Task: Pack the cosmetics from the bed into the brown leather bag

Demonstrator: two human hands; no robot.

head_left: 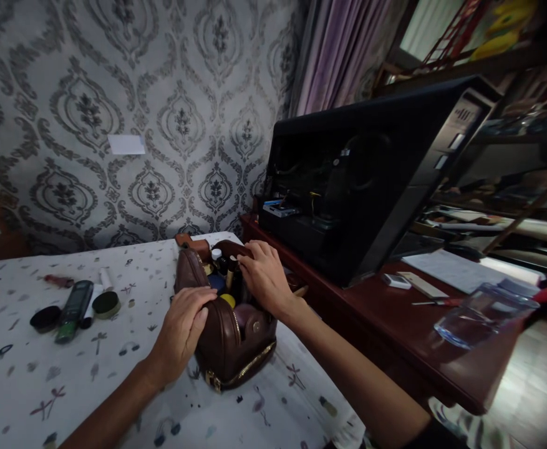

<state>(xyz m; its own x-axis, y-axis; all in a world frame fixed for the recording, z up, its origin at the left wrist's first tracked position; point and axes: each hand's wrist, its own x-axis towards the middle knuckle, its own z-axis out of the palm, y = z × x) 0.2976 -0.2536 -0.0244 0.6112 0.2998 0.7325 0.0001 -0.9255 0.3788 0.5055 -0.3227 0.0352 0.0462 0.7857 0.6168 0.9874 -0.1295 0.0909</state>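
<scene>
A brown leather handbag [217, 337] with gold zippers sits unzipped on the bed-like surface with a patterned white cover. My left hand [179, 330] grips its near left edge, fingers close together over the rim. Across the opening, my right hand [268, 277] holds the far right edge, its fingers curled in and partly hidden. Inside the bag are a white-capped bottle [216, 254], a gold tube [230, 274], a round yellow item [227, 300] and a dark blue item [216, 282]. The deeper contents are in shadow.
Left on the printed white cloth [128, 393] lie a green-ended dark bottle [74, 312], two round jars [106, 304], a white tube [105, 279] and a reddish tube [58, 280]. Right, a red-brown desk [423, 349] bears a black computer case [348, 181] and a clear bottle [483, 315].
</scene>
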